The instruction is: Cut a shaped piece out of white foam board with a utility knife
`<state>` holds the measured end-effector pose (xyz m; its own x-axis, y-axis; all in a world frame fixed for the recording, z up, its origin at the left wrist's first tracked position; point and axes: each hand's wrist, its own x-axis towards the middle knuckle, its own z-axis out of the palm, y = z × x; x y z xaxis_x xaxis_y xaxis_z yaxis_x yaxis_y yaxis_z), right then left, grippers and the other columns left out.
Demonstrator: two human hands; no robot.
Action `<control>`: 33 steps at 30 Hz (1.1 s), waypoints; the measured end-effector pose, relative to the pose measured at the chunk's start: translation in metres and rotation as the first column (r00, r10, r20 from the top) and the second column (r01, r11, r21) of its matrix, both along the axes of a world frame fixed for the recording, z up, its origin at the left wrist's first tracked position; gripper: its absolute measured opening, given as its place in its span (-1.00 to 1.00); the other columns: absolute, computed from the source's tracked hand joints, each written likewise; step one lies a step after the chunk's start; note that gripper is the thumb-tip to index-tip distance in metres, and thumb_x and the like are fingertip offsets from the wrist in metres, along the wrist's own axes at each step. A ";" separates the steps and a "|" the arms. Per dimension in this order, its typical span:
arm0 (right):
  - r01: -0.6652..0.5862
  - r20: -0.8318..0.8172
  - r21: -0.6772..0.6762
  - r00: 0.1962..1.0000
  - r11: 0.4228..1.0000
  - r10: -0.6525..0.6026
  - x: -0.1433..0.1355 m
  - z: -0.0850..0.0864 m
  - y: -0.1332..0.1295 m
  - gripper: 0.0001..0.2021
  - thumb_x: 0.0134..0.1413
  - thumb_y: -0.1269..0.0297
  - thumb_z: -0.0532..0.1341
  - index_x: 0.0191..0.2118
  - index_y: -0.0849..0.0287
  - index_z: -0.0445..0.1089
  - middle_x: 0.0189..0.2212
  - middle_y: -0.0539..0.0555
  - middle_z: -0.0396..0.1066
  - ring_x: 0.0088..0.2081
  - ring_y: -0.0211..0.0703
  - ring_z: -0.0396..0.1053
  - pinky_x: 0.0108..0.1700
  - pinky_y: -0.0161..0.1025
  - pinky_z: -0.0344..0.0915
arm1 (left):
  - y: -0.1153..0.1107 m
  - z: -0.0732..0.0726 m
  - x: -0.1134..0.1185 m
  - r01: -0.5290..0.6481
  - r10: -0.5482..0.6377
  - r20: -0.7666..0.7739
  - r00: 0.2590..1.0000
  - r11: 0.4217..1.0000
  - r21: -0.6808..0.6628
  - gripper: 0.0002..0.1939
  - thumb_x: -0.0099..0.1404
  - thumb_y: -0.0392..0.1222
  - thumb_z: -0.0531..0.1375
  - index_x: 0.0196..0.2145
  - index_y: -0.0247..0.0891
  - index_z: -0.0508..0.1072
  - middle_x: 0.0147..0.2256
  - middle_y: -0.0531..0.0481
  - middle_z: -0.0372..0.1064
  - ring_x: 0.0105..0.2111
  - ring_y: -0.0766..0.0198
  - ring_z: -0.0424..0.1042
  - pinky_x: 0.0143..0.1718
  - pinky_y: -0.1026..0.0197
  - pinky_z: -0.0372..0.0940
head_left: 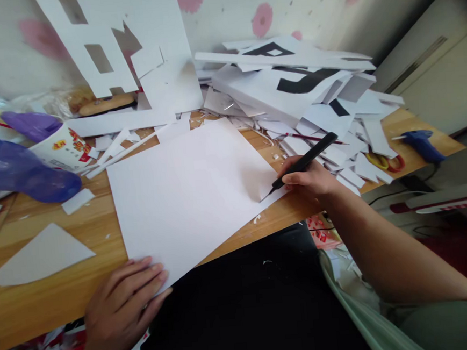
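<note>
A large white sheet (pixel 186 195) lies on the wooden table (pixel 76 290), one corner reaching past the front edge. My right hand (pixel 306 177) is closed round a black pen-like tool (pixel 310 155), whose thin tip touches or nearly touches the sheet near its right corner. At the sheet's lower left corner, my left hand (pixel 127 296) rests with its fingertips on the paper, the fingers stretched out and holding nothing else. A curved white offcut (pixel 43 254) lies on the wood left of the sheet.
Cut white pieces (pixel 284 95) are heaped behind the sheet and to its right. Scissors (pixel 386 162) and a blue glue gun (pixel 423 144) lie far right. A purple bottle (pixel 23 170) and a paper cup (pixel 61 148) are at left. A cut-out board (pixel 158 40) leans on the wall.
</note>
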<state>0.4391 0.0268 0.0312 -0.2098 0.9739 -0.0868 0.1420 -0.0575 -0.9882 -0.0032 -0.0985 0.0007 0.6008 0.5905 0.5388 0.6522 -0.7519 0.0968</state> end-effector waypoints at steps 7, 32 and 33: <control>0.000 0.022 -0.005 1.000 1.000 0.000 0.005 0.008 0.005 -0.83 -0.24 0.25 0.41 -0.46 0.20 0.48 -0.67 -0.03 0.38 -0.63 -0.29 0.26 -0.61 -0.35 0.13 | 0.002 0.004 0.000 0.021 -0.021 -0.002 1.000 1.000 0.009 -0.75 0.19 -0.29 0.33 -0.14 -0.20 0.52 -0.24 -0.03 0.54 -0.16 0.09 0.49 -0.05 -0.01 0.38; 0.026 0.043 0.000 0.999 1.000 -0.026 0.040 0.012 0.015 -0.80 -0.33 0.21 0.42 -0.50 0.18 0.51 -0.68 0.00 0.39 -0.63 -0.28 0.26 -0.61 -0.35 0.11 | 0.006 0.008 0.004 0.042 -0.040 0.064 0.997 0.999 -0.030 -0.79 0.17 -0.30 0.27 -0.20 -0.15 0.56 -0.31 -0.03 0.57 -0.26 0.08 0.51 -0.17 -0.03 0.35; 0.025 0.044 0.001 0.999 1.000 -0.025 0.042 0.011 0.015 -0.79 -0.32 0.20 0.42 -0.49 0.18 0.51 -0.68 0.00 0.39 -0.63 -0.29 0.25 -0.62 -0.35 0.09 | 0.005 0.006 0.002 0.041 -0.039 0.064 0.997 0.999 -0.032 -0.78 0.17 -0.30 0.28 -0.20 -0.14 0.56 -0.31 -0.03 0.58 -0.26 0.08 0.51 -0.17 -0.03 0.35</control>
